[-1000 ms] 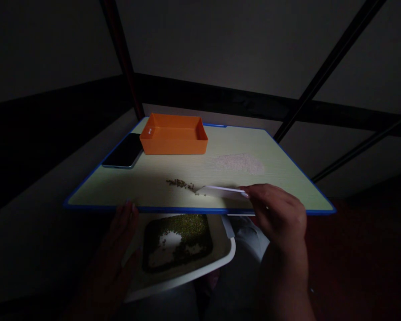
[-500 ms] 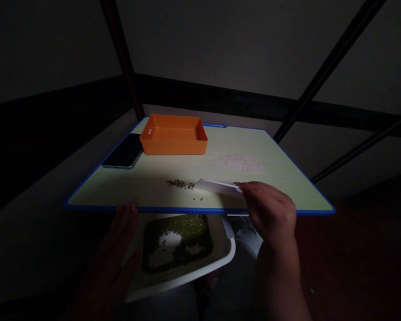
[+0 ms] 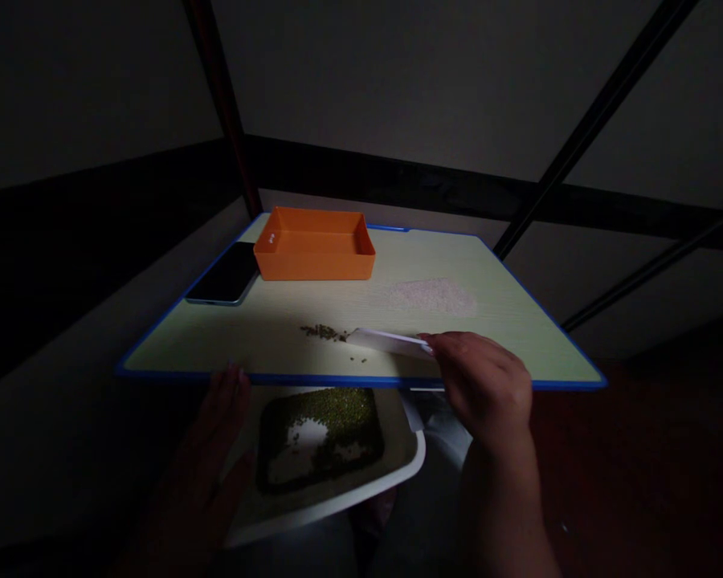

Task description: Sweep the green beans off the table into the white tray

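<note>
My right hand (image 3: 485, 381) pinches a thin white card (image 3: 386, 341) with a slanted end, tilted low over the tabletop (image 3: 265, 349). The card's far end touches a small line of beans (image 3: 320, 331), dark greenish brown. A couple of loose beans (image 3: 357, 359) lie nearer the front edge. My left hand (image 3: 214, 445), dim in shadow, has its fingers stretched out at the blue front edge, holding nothing. Below the edge sits a white basin (image 3: 406, 474) with many green beans (image 3: 343, 413) spread inside, its bottom showing through in the middle.
An orange tray (image 3: 316, 267) stands at the back left of the table, beside a dark-screened phone or tablet (image 3: 224, 274). A flat patch of pale pinkish grains (image 3: 434, 295) lies right of centre. Dark wall panels (image 3: 386, 72) rise behind.
The white card and my right hand have shifted slightly left and down, the card's end pressing closer to the bean line. My left hand stays put.
</note>
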A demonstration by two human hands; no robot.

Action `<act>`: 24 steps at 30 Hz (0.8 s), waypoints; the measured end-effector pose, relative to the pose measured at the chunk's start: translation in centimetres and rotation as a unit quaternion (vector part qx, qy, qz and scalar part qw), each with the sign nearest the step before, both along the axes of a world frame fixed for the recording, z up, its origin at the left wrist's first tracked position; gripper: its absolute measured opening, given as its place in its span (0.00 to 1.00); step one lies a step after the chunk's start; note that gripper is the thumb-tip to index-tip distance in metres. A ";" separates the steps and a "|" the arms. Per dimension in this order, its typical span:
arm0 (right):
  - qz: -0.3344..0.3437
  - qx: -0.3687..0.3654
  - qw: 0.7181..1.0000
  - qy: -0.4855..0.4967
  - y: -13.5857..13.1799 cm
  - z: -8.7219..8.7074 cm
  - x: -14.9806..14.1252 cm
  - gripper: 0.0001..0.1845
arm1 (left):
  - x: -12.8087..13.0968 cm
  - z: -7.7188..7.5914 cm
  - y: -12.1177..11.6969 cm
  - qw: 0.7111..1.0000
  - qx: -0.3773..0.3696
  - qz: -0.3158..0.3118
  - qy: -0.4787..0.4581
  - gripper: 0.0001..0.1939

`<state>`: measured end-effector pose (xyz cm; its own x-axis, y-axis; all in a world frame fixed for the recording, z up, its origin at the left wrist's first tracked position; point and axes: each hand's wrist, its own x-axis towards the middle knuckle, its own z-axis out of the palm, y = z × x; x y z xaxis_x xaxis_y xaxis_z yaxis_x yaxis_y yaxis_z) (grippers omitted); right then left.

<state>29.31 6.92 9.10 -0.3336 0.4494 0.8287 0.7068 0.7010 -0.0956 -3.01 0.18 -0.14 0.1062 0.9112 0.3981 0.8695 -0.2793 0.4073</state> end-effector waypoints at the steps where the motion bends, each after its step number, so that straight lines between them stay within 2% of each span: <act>1: -0.003 0.003 1.000 -0.002 0.0 0.0 0.0 0.10 | 0.0 0.0 0.0 1.000 0.000 0.001 0.000 0.33; 12: -0.029 0.007 0.999 0.013 0.3 -0.5 -0.3 0.11 | 0.0 0.2 -0.1 1.000 -0.004 0.001 0.001 0.33; 19: -0.051 0.019 0.998 0.015 0.7 -0.6 -1.2 0.10 | 0.2 0.7 0.0 1.000 0.025 -0.006 0.017 0.32; 24: -0.045 0.001 0.999 0.021 1.0 -0.6 -1.8 0.11 | 0.2 0.4 -0.1 1.000 0.019 0.002 0.006 0.32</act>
<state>27.54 7.95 8.54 -0.2566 0.4734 0.8426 0.7616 0.6358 -0.1253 -2.85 0.09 0.25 0.1084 0.8959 0.4309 0.8752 -0.2916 0.3860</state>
